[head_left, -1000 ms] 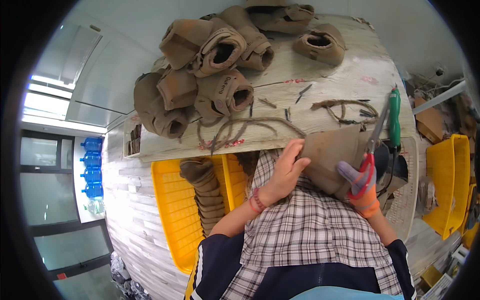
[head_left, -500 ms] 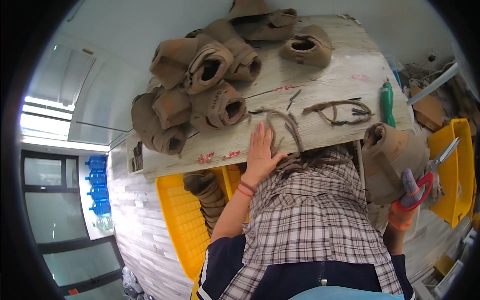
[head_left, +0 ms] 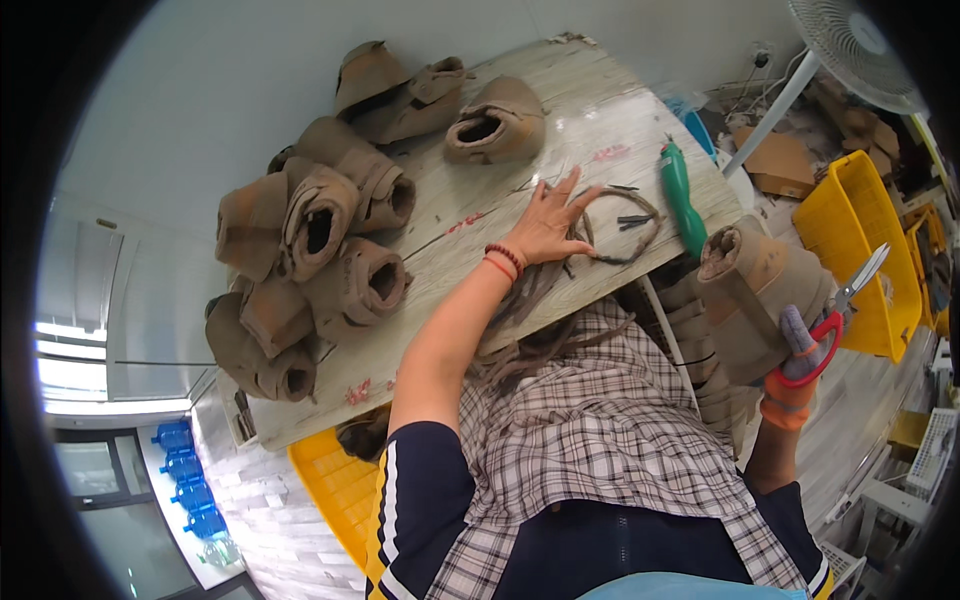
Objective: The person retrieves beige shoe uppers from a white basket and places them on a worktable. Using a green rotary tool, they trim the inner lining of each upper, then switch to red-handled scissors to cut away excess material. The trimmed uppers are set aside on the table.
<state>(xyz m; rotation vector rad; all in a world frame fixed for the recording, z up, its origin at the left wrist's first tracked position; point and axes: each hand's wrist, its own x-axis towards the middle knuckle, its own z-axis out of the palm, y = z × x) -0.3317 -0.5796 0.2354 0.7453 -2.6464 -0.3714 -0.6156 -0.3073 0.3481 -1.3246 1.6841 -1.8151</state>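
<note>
My left hand [head_left: 548, 224] lies on the table with its fingers spread. It covers part of the brown fabric strips [head_left: 527, 300], which trail over the front edge toward my checked apron [head_left: 590, 410]. Just past its fingertips is a looped strip [head_left: 655, 228], with small dark scraps [head_left: 633, 221] inside. My right hand [head_left: 800, 345], in a grey glove with an orange cuff, is closed on the scissors [head_left: 826, 340]. Their handles are red and the blades point up and outward. A rolled brown padded sleeve [head_left: 750, 285] is right beside that hand; whether they touch is unclear.
Several brown padded sleeves [head_left: 318, 225] are heaped on the table's left [head_left: 425, 290]. Another sleeve [head_left: 497, 120] stands alone at the back. A green tool [head_left: 681, 200] lies near the right edge. Yellow crates [head_left: 860, 255] [head_left: 325, 485] flank the table, and a fan [head_left: 865, 45] stands back right.
My left hand has moved right across the table, from the front edge to the looped strip, and the strips were drawn along. The view has turned. My right hand still grips the scissors.
</note>
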